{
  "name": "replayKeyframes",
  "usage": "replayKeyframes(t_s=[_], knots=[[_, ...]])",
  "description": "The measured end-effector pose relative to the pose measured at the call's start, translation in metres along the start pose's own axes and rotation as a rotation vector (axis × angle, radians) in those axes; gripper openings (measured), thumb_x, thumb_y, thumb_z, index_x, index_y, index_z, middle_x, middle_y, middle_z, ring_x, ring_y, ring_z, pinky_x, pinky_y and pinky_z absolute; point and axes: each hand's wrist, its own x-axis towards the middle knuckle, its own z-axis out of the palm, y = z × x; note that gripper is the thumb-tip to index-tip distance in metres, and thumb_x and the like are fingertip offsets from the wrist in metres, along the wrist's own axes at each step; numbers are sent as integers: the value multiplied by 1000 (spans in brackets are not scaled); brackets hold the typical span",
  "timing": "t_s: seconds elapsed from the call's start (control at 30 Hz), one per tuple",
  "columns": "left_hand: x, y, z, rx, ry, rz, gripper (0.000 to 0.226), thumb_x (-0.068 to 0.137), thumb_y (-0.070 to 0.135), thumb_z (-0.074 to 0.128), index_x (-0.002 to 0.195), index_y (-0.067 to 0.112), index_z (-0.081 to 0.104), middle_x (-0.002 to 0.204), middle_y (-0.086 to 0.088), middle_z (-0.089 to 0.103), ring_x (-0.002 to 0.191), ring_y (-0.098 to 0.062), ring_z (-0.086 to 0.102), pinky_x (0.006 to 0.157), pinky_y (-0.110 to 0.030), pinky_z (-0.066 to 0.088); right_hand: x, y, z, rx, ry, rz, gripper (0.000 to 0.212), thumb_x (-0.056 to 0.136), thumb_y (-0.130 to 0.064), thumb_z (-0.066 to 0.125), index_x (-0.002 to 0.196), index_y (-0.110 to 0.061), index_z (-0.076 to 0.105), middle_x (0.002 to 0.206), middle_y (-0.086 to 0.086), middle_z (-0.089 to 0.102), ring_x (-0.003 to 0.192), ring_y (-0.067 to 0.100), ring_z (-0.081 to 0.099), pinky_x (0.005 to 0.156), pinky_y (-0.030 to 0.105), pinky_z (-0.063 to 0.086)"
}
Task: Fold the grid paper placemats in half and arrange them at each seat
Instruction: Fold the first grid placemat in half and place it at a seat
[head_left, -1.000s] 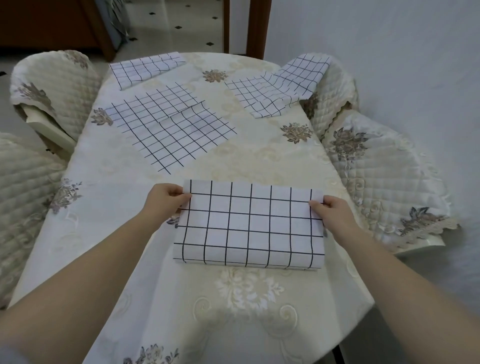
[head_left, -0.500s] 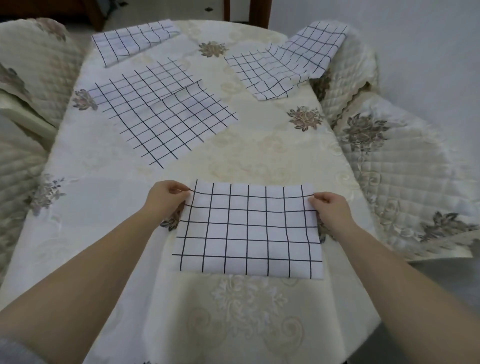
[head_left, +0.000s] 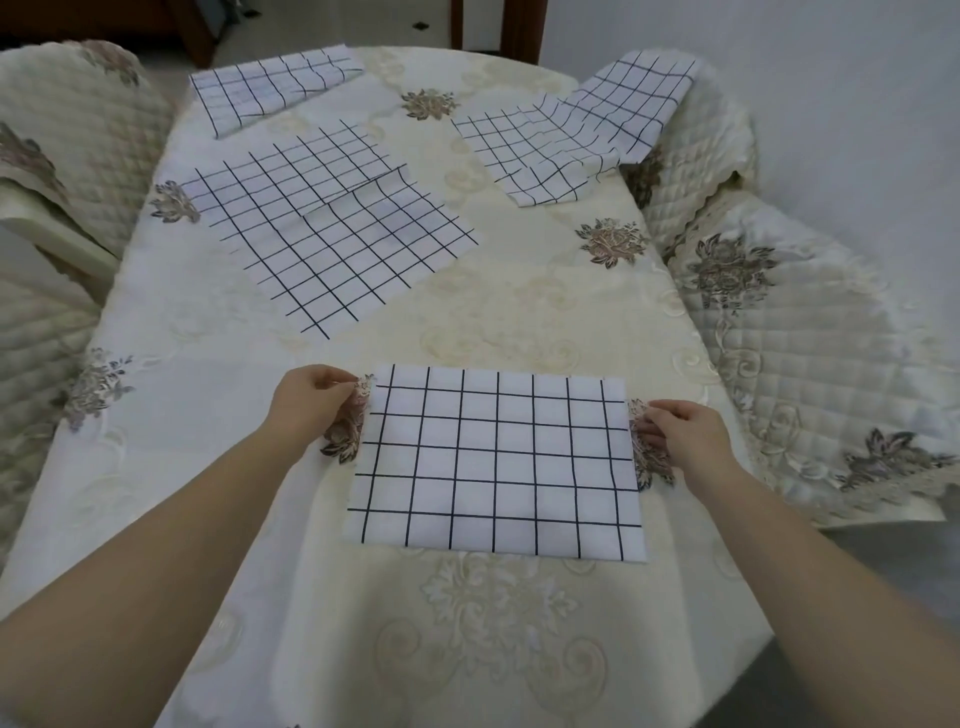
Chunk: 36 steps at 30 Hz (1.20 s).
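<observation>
A folded white placemat with a black grid (head_left: 497, 462) lies flat on the cream embroidered tablecloth (head_left: 519, 312) at the near seat. My left hand (head_left: 311, 408) rests just off its far left corner, and my right hand (head_left: 683, 434) just off its right edge. Both hands have loosely curled fingers and hold nothing; a strip of tablecloth shows between each hand and the paper. An unfolded grid placemat (head_left: 332, 234) lies left of centre. A folded one (head_left: 270, 88) sits at the far left. Another grid placemat (head_left: 582, 130) at the far right drapes partly onto a chair.
Quilted cream chair covers surround the table: one at the right (head_left: 810, 374), one at the far right (head_left: 696, 171), and others at the left (head_left: 67, 145). A white wall (head_left: 857, 104) runs close along the right. Dark wooden posts (head_left: 519, 26) stand beyond the far edge.
Both hands have let go of the folded placemat's far corners and slid slightly outward. The placemat now lies flat. My view has tilted down and come closer.
</observation>
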Motion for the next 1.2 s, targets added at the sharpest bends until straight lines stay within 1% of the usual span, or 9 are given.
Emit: replayKeyframes(t_s=[0.07,0.3,0.43,0.53,0.67,0.8,0.97,1.1,1.2], knots=[[-3,-2,-5,-30,-3,-9,11,89,5,58,93,8,68,90,-15,69,83,-29,66,86,-43,56,-3,2,-6,19,0,19,9,90,-7,58,99,-5,62,80,11,66,70,18,64,59,17,56],[-23,-15,-19,-74,-114,-146,24,88,13,63,112,10,62,94,-14,66,84,-25,63,84,-42,56,-21,7,-19,-44,-54,175,11,87,-10,60,86,1,60,71,16,61,54,22,59,50,25,52],[-39,-19,-22,-105,-172,-233,24,87,14,59,111,13,55,99,-12,61,88,-27,61,81,-44,54,-39,6,-21,-73,-101,262,12,86,-12,57,85,0,59,72,18,62,57,26,59,60,31,54],[-51,-18,-17,-177,-218,-328,11,88,15,52,96,8,53,87,-14,54,77,-30,57,80,-49,53,-55,8,-17,-87,-159,316,15,89,-13,57,82,0,56,70,17,59,59,27,57,60,33,52],[-64,-23,-3,-153,-217,-370,10,88,17,51,85,8,54,79,-14,57,68,-28,57,66,-37,52,-67,15,-7,-49,-207,321,11,88,-12,59,95,-3,59,77,16,62,63,26,58,57,31,49],[-68,-29,5,-84,-195,-320,8,87,11,58,83,4,58,72,-13,59,56,-25,53,55,-26,46,-71,20,-1,-45,-161,278,23,85,-8,64,106,0,60,100,20,67,86,33,66,72,41,56],[-71,-33,9,-45,-197,-270,10,82,10,70,87,3,64,84,-18,63,74,-28,60,75,-37,52,-78,23,3,-137,-116,204,16,78,-14,70,90,-5,65,103,20,68,95,36,66,88,54,53],[-77,-27,17,-101,-161,-253,8,84,8,69,83,5,63,75,-12,61,62,-23,59,53,-23,53,-80,26,7,-109,-103,180,19,74,-21,73,84,-6,66,102,20,69,94,35,66,88,54,53],[-74,-27,18,-148,-116,-247,16,82,10,72,94,4,62,78,-12,57,64,-24,56,58,-27,50,-85,22,9,-153,-76,159,22,78,-23,71,84,-3,66,103,22,68,95,36,66,89,53,52]])
